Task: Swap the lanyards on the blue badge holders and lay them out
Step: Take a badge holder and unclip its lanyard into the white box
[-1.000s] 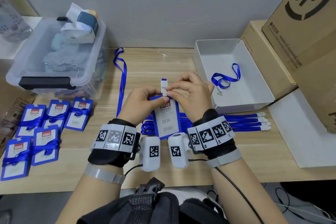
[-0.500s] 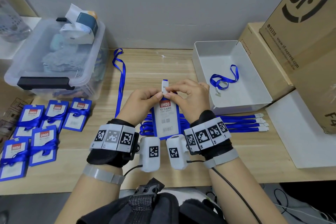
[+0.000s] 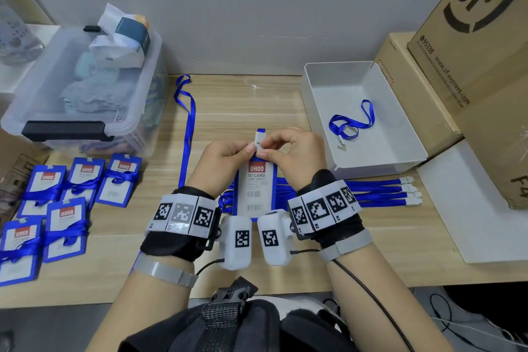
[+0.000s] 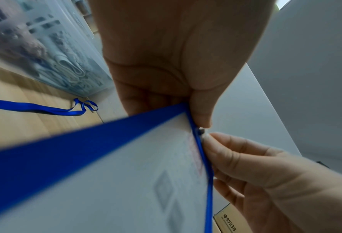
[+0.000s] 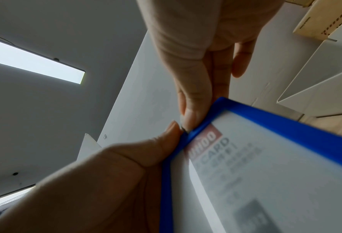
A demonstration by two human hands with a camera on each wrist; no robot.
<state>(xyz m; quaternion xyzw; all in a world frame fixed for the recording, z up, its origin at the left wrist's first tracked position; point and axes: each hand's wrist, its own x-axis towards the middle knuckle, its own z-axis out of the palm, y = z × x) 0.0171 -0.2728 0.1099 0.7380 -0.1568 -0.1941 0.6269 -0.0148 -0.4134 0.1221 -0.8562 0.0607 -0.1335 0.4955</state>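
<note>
Pinching at the top edge of a blue badge holder (image 3: pixel 255 188), the left hand (image 3: pixel 221 163) and the right hand (image 3: pixel 295 156) are seen close together above the middle of the tabletop (image 3: pixel 237 100). The holder is held upright, its "ID CARD" face turned toward the head camera. A small white clip (image 3: pixel 259 138) with a blue strap end stands up from the holder's top and is gripped between the fingertips of both hands. In the left wrist view the left thumb (image 4: pixel 203 113) is pressed at the holder's top corner, and the right fingers are met just beside it.

Under the hands, a bundle of lanyards (image 3: pixel 377 193) is laid flat on the tabletop, the white clips pointing right. One long lanyard (image 3: pixel 187 123) is stretched away from the person toward the wall, left of the hands. At the left, five wrapped holders (image 3: pixel 71 197) are laid out in two rows, each bound with its own blue strap. Behind them a clear bin (image 3: pixel 83 88) with a black handle is seen. To the right, a white tray (image 3: pixel 400 134) is seen with one loose lanyard (image 3: pixel 353 123) curled inside. Cardboard boxes (image 3: pixel 471 66) are stacked at the far right.
</note>
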